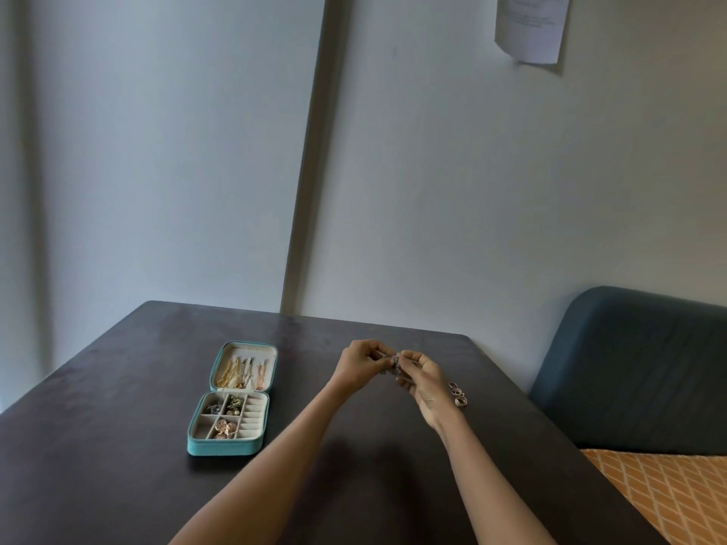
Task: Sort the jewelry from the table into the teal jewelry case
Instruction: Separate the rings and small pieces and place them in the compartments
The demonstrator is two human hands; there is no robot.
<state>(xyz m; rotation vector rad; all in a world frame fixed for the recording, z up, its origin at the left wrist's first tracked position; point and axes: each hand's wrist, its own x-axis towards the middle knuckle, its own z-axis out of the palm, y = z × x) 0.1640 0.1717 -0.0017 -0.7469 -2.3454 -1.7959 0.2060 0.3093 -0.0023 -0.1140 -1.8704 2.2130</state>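
Both hands' grip on silver jewelry above table

Bare dark table between hands and open teal case — rings cluster right, wall behind

The table, filling the lower half of the frame, is showing a dark, matt, faintly mottled top. At centre left the teal jewelry case is looking like smooth leatherette outside, with a pale, soft cloth lining. Gold and rose metal chains are glinting in its lid. The rings at centre right are shining metal. At lower right, quilted orange cloth is showing a diamond stitch.
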